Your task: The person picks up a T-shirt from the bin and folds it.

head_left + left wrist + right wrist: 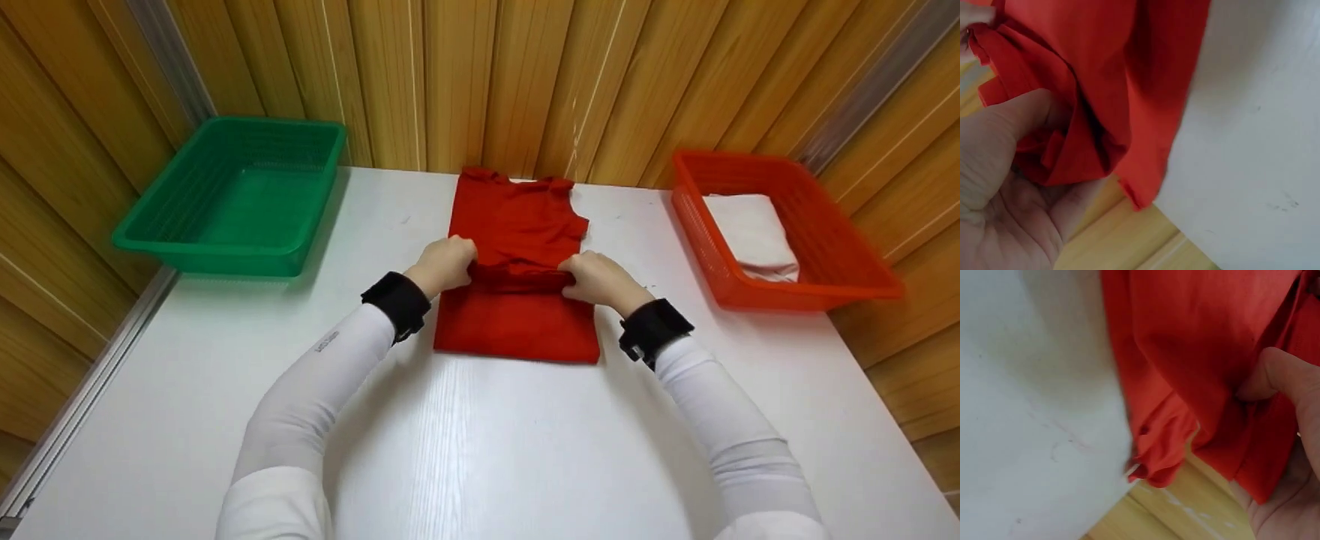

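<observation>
A red T-shirt [517, 326] lies on the white table, its sides tucked into a narrow strip and its neck end toward the back wall. Across its middle a raised fold of cloth is held at both ends. My left hand [446, 266] grips the left end; in the left wrist view the thumb and fingers [1075, 205] pinch several layers. At the right end my right hand [604, 279] pinches the cloth, with the thumb [1272, 374] on top in the right wrist view. Some fingertips are hidden by the fabric.
A green plastic basket [292, 259] with nothing visible in it stands at the back left. At the back right, a red basket [847, 296] holds a folded white cloth [754, 236]. Wood-look panels [457, 90] border the white table [480, 442].
</observation>
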Available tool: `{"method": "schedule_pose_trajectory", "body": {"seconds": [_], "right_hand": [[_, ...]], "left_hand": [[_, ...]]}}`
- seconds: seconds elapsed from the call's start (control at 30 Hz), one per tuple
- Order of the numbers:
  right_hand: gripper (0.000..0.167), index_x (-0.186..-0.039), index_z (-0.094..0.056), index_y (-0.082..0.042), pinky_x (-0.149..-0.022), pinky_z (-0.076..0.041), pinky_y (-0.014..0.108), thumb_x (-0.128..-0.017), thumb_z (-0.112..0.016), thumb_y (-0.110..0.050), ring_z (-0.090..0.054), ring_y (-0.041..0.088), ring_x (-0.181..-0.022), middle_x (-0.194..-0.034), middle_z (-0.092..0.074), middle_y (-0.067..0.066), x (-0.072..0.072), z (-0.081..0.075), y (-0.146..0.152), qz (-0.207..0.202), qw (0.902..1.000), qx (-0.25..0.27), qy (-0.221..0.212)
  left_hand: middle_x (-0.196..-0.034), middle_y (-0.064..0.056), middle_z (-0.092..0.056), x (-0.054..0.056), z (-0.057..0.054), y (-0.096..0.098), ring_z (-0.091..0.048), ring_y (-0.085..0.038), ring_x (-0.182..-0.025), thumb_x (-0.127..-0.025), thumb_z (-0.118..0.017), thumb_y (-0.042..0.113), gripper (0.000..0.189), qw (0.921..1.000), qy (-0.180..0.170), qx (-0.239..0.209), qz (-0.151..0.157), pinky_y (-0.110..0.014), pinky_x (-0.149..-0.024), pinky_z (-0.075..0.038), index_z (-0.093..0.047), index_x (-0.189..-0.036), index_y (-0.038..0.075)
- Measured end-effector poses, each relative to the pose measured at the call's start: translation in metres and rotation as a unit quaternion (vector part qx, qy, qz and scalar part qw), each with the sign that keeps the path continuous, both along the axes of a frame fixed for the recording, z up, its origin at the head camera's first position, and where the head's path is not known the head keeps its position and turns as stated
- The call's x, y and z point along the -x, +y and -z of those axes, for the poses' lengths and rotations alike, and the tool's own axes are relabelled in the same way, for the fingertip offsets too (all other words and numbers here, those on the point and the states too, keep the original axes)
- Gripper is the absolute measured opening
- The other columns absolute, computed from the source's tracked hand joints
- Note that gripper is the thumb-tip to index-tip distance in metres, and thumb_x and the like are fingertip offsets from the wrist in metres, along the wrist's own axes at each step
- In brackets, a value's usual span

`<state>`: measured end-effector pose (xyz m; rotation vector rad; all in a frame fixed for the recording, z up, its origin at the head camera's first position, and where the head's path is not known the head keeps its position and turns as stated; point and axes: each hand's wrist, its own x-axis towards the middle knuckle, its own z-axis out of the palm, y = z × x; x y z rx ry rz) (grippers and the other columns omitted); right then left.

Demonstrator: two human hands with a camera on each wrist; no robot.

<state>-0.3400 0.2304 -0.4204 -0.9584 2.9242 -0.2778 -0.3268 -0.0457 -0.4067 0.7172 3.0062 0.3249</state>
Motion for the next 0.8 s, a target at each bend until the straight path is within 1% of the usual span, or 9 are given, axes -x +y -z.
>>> {"method": "schedule_pose_trajectory", "body": {"seconds": [0.07,0.13,0.23,0.37,0.47,0.53,0.6,0.7,0.8], "right_hand": [[0.005,-0.078,-0.067,-0.002,-0.066,-0.039,0.036,-0.078,-0.071,0.002,-0.047,0.024,-0.066,-0.065,-0.052,0.004,0.010,0.006,-0.001,0.013,0.9998,0.008,-0.009],[0.004,-0.079,-0.068,-0.002,-0.067,-0.039,0.036,-0.079,-0.071,0.001,-0.047,0.024,-0.068,-0.067,-0.052,0.004,0.018,0.011,-0.002,0.027,0.9993,0.013,-0.022],[0.005,-0.085,-0.071,0.000,-0.070,-0.043,0.037,-0.080,-0.071,-0.001,-0.049,0.025,-0.071,-0.071,-0.057,0.007,0.025,0.017,-0.004,0.044,0.9984,0.012,-0.033],[0.018,-0.099,-0.073,0.003,-0.076,-0.050,0.044,-0.081,-0.070,-0.002,-0.055,0.030,-0.076,-0.083,-0.067,0.015,0.028,0.021,-0.004,0.053,0.9980,0.006,-0.035],[0.028,-0.109,-0.071,0.006,-0.086,-0.054,0.050,-0.082,-0.068,-0.002,-0.062,0.037,-0.087,-0.098,-0.072,0.022,0.029,0.022,-0.002,0.065,0.9974,0.009,-0.030],[0.033,-0.115,-0.069,0.007,-0.093,-0.055,0.054,-0.084,-0.067,-0.003,-0.065,0.041,-0.096,-0.108,-0.072,0.025,0.029,0.023,-0.001,0.075,0.9969,0.012,-0.023],[0.034,-0.117,-0.068,0.006,-0.097,-0.054,0.056,-0.085,-0.067,-0.005,-0.066,0.044,-0.104,-0.114,-0.072,0.027,0.029,0.025,0.001,0.085,0.9962,0.016,-0.015],[0.029,-0.114,-0.068,0.006,-0.097,-0.054,0.056,-0.088,-0.067,-0.007,-0.067,0.045,-0.107,-0.113,-0.071,0.027,0.030,0.027,0.001,0.089,0.9959,0.020,0.006],[0.022,-0.108,-0.069,0.005,-0.094,-0.055,0.055,-0.090,-0.069,-0.007,-0.067,0.044,-0.104,-0.108,-0.071,0.026,0.030,0.028,0.000,0.089,0.9953,0.024,0.030]], "left_hand": [[-0.100,-0.017,-0.079,0.008,0.004,0.001,-0.071,-0.030,-0.089,-0.085,-0.069,-0.003,0.013,0.9999,-0.004,0.001,-0.016,-0.046,-0.083,-0.061,-0.077,-0.095,-0.001],[-0.101,-0.017,-0.079,0.014,0.008,0.003,-0.072,-0.030,-0.091,-0.085,-0.069,-0.003,0.013,0.9996,-0.004,0.006,-0.027,-0.046,-0.083,-0.061,-0.077,-0.095,0.000],[-0.102,-0.018,-0.079,0.019,0.014,0.004,-0.074,-0.033,-0.095,-0.084,-0.068,-0.003,0.013,0.9994,0.001,0.010,-0.032,-0.047,-0.084,-0.062,-0.076,-0.094,0.000],[-0.104,-0.019,-0.078,0.022,0.019,0.004,-0.075,-0.037,-0.099,-0.084,-0.068,-0.002,0.012,0.9991,0.003,0.009,-0.042,-0.050,-0.086,-0.061,-0.075,-0.093,-0.001],[-0.104,-0.021,-0.077,0.025,0.021,0.003,-0.074,-0.039,-0.100,-0.084,-0.067,-0.002,0.010,0.9985,0.005,0.008,-0.053,-0.051,-0.087,-0.061,-0.073,-0.092,-0.001],[-0.104,-0.022,-0.077,0.026,0.023,0.002,-0.074,-0.040,-0.100,-0.086,-0.065,-0.002,0.008,0.9978,0.014,0.007,-0.065,-0.051,-0.087,-0.061,-0.071,-0.090,-0.001],[-0.105,-0.024,-0.076,0.028,0.025,0.001,-0.074,-0.041,-0.100,-0.087,-0.062,-0.003,0.009,0.9966,0.025,-0.001,-0.079,-0.051,-0.087,-0.061,-0.071,-0.091,-0.001],[-0.107,-0.024,-0.076,0.031,0.028,-0.002,-0.074,-0.041,-0.101,-0.090,-0.059,-0.003,0.014,0.9939,0.039,-0.017,-0.102,-0.051,-0.087,-0.062,-0.073,-0.092,-0.001],[-0.107,-0.022,-0.077,0.033,0.031,-0.003,-0.074,-0.040,-0.102,-0.094,-0.058,-0.001,0.017,0.9919,0.045,-0.026,-0.116,-0.050,-0.086,-0.062,-0.075,-0.094,-0.001]]}}
